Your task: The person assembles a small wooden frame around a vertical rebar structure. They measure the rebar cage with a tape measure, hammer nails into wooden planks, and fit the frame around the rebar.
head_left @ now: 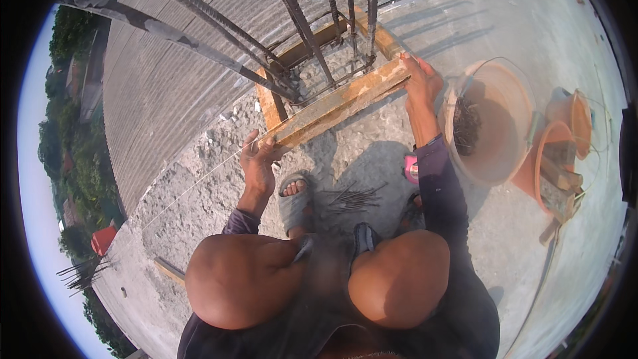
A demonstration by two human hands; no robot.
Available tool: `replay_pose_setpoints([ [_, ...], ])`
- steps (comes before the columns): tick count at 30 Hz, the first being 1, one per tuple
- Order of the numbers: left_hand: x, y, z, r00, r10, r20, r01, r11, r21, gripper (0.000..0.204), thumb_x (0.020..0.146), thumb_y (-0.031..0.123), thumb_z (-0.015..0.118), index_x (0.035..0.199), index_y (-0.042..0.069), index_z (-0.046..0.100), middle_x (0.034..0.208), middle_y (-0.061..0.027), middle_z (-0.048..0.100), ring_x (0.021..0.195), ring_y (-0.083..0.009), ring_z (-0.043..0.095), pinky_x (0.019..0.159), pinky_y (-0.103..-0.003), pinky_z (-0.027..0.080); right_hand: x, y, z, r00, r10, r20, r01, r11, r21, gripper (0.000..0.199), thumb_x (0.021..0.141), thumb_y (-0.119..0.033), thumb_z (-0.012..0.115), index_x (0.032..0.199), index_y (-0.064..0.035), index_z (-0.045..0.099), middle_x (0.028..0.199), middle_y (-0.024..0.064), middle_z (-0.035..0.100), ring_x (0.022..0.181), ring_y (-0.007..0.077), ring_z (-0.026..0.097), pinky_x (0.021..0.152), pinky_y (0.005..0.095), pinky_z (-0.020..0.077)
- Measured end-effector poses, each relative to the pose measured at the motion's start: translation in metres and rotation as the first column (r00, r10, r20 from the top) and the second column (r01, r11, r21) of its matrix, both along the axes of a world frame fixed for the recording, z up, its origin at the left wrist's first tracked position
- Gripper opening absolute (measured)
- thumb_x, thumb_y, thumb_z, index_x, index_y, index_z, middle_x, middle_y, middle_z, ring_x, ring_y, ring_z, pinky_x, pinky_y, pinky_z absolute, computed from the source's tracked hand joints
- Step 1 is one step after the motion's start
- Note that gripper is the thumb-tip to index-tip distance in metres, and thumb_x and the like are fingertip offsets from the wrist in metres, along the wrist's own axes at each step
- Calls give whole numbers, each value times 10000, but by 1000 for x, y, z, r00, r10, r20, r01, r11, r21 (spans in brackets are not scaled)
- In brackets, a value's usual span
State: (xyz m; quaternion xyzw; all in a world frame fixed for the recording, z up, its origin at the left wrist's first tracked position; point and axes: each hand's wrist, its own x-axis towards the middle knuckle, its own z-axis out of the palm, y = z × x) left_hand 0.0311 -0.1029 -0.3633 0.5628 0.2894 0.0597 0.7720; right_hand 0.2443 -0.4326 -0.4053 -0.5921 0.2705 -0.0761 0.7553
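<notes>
A wooden board lies along the near side of a low wooden frame around upright steel rebar. My left hand pinches the board's left end, and a thin string runs from near it toward the lower left. At the other end, my right hand grips the board with fingers over its top. The frame's left board, far board and right board enclose rough concrete and tie bars. Whether the near board is fastened cannot be seen.
A large bucket with dark scraps stands right of my right forearm. Beyond it are two orange buckets, one holding wood pieces. A pink tape measure and loose wire rods lie near my feet. Corrugated roofing spreads left.
</notes>
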Motion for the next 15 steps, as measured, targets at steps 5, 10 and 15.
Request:
replay_pose_setpoints([
  [5,-21,2,15,997,-71,-35,69,997,-41,530,971,99,710,1413,13,431,1132,-179,697,946,-284,731,836,-390,568,-33,-4,25,995,-57,79,60,997,-42,518,831,-185,891,1188,111,659,988,130,723,774,168,684,604,294,523],
  [10,-44,9,9,990,-139,-16,135,981,-138,340,969,42,701,1289,35,586,1125,-152,715,936,-260,728,839,-375,562,-71,-12,37,1000,-20,22,20,1000,-3,542,862,-160,847,1279,104,624,1162,166,691,1052,207,650,870,310,490],
  [15,-51,23,0,983,-185,-14,181,969,-167,266,970,18,696,1227,35,629,1176,-140,707,955,-237,708,836,-357,556,-99,-8,48,997,-58,54,62,996,-64,387,887,-159,838,1191,13,673,1081,98,710,940,151,669,668,284,518],
])
